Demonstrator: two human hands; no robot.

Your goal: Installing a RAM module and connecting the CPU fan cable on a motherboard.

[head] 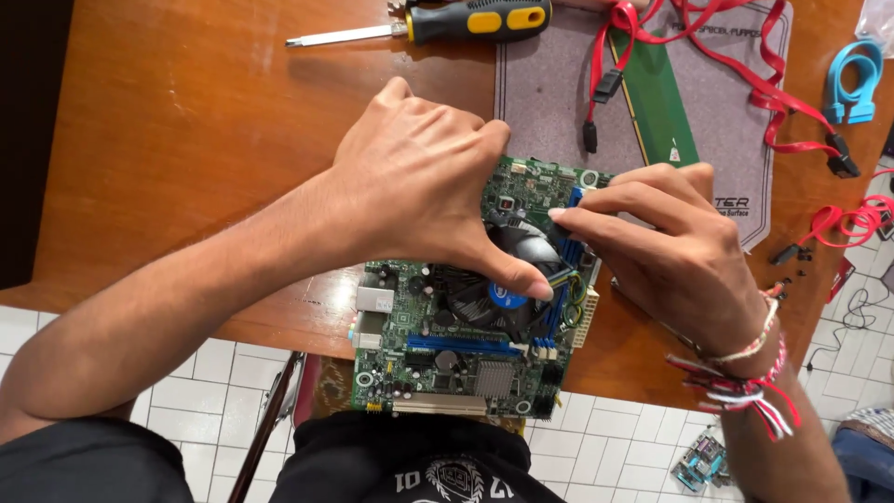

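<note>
A green motherboard (447,373) lies at the near edge of a wooden table (186,121), part of it overhanging toward the person's lap; the left hand (419,186) is draped over the board's far-left area, fingers curled together and the thumb stretched down onto the black CPU cooler fan (484,289), its tip pressing near the round blue hub label; the right hand (680,247) comes in from the right, index finger and thumb drawn close as if pinching something small at the blue memory slots (564,270) beside the fan — what sits between the fingertips I cannot tell. Risk, as I judge it: the board rests only partly on the table, so a firm push from the thumb could tip or slide it off the edge; pressure on the fan blades could bend them; a slip of the right fingers could snag the thin fan wires by the slots. Beyond the hands lies a grey anti-static mat (559,84) carrying a green memory stick (656,98) and red data cables (754,84) (their black connectors trail off the mat), with a yellow-and-black screwdriver (438,23) above and a blue plastic clip (852,84) at the far right. Hidden: the board's upper-left corner under the left palm, the cooler's mounting points, and the right thumb tip; the small parts on the floor tiles are too small to name.
</note>
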